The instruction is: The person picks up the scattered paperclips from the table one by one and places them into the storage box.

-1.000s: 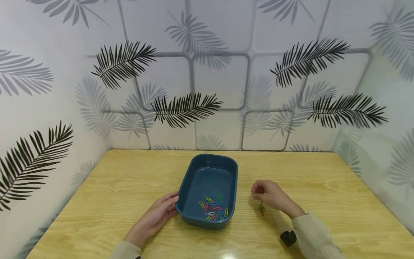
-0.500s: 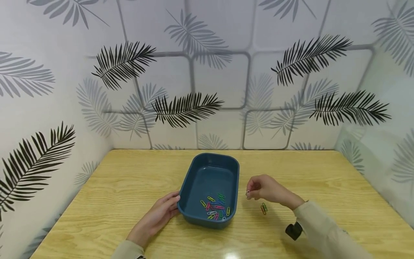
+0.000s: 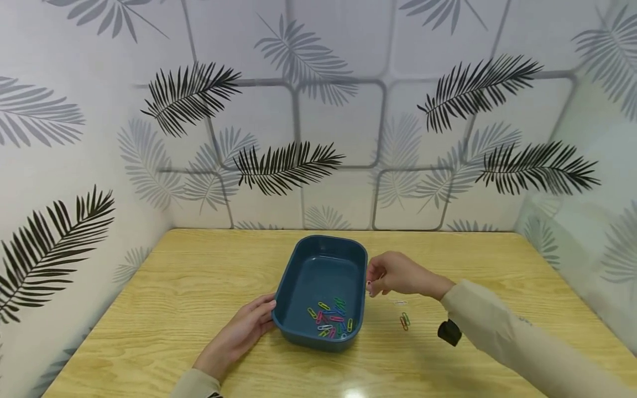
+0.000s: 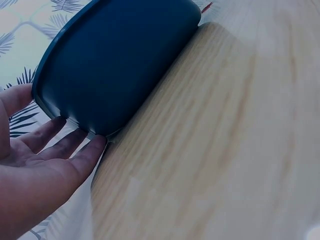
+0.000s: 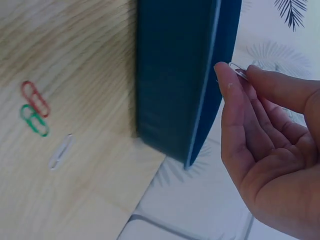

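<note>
A dark blue rectangular bin (image 3: 322, 250) stands on the table, with several coloured paper clips (image 3: 337, 319) lying at its near end. My left hand (image 3: 242, 329) touches the bin's left side. In the left wrist view, its extended fingers (image 4: 85, 150) rest against the outer wall and the top digit reaches the rim. My right hand (image 3: 398, 275) is raised at the bin's right rim. Between thumb and index finger it pinches a pale paper clip (image 5: 240, 73), partly hidden by the fingertips.
To the right of the bin, a red paper clip (image 3: 403, 323), a green paper clip (image 3: 406, 318) and a white paper clip (image 3: 400, 302) lie on the wooden table (image 3: 209, 265). A leaf-patterned wall (image 3: 338, 199) rises behind the table. A black wrist camera (image 3: 449, 333) hangs below the right sleeve.
My right hand has moved left and away from me to the bin's rim with the pinched paper clip, uncovering the white paper clip on the table. The left hand stays at the bin.
</note>
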Demonstrator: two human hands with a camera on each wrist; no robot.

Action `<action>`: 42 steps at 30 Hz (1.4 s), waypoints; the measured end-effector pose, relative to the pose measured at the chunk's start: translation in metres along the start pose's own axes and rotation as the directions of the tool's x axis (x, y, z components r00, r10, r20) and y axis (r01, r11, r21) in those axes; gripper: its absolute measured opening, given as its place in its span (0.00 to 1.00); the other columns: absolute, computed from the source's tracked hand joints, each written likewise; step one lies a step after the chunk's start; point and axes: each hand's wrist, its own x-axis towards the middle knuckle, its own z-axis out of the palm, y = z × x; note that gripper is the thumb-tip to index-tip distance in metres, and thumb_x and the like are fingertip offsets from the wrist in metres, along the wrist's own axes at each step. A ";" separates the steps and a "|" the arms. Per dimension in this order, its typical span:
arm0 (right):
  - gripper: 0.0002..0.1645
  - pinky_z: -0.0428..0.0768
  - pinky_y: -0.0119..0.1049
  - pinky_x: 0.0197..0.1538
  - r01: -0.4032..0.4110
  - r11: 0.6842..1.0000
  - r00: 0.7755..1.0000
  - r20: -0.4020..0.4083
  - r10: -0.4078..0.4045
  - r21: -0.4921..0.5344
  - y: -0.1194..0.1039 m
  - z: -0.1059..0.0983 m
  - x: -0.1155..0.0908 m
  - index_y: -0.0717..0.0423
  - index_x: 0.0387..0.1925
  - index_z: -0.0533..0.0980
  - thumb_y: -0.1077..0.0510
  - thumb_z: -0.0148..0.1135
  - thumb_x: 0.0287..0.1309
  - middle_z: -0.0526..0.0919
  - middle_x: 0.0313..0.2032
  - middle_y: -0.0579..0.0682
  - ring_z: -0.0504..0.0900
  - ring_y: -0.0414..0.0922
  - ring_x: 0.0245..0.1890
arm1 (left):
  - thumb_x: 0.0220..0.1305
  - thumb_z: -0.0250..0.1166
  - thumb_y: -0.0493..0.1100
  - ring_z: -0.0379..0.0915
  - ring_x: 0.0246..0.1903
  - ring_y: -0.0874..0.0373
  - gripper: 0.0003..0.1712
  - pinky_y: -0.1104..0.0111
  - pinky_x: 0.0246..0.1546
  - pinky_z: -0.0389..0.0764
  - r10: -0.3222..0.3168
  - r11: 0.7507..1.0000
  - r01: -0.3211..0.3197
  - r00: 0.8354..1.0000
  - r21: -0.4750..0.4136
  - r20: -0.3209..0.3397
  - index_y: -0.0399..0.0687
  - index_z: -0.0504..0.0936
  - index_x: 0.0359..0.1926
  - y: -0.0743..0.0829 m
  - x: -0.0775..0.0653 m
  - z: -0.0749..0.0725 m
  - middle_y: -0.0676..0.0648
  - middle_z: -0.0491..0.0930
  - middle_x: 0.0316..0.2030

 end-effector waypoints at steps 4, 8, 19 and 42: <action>0.04 0.82 0.39 0.33 0.016 1.000 1.000 0.019 -0.015 -0.027 -0.017 0.001 0.012 0.62 0.29 0.77 0.68 0.65 0.57 0.83 0.25 0.46 0.83 0.43 0.28 | 0.75 0.50 0.43 0.66 0.60 0.50 0.34 0.63 0.58 0.70 -0.007 1.000 0.007 1.000 0.000 -0.014 0.23 0.50 0.70 0.001 0.000 0.000 0.28 0.59 0.66; 0.04 0.83 0.38 0.32 0.025 1.000 0.999 0.042 -0.024 -0.012 -0.030 0.007 0.024 0.61 0.29 0.77 0.69 0.65 0.56 0.84 0.25 0.47 0.85 0.50 0.30 | 0.75 0.51 0.43 0.67 0.60 0.50 0.34 0.63 0.58 0.71 -0.013 1.000 0.013 1.000 -0.007 -0.007 0.23 0.51 0.70 0.000 0.001 0.001 0.29 0.60 0.66; 0.06 0.80 0.33 0.31 0.038 0.999 0.992 0.117 -0.038 0.000 -0.041 0.032 0.041 0.59 0.27 0.77 0.68 0.67 0.54 0.83 0.24 0.46 0.84 0.48 0.28 | 0.75 0.51 0.43 0.67 0.60 0.50 0.34 0.62 0.57 0.71 -0.018 1.000 0.018 1.000 -0.008 -0.003 0.25 0.51 0.70 0.000 0.001 0.003 0.30 0.61 0.66; 0.06 0.83 0.41 0.35 0.000 0.996 0.990 0.141 -0.012 0.087 -0.049 0.030 0.047 0.64 0.39 0.79 0.69 0.64 0.58 0.86 0.35 0.53 0.85 0.52 0.37 | 0.74 0.52 0.44 0.68 0.60 0.50 0.36 0.62 0.58 0.71 -0.012 1.000 0.012 1.000 -0.005 -0.006 0.25 0.51 0.71 0.002 0.000 0.002 0.30 0.60 0.66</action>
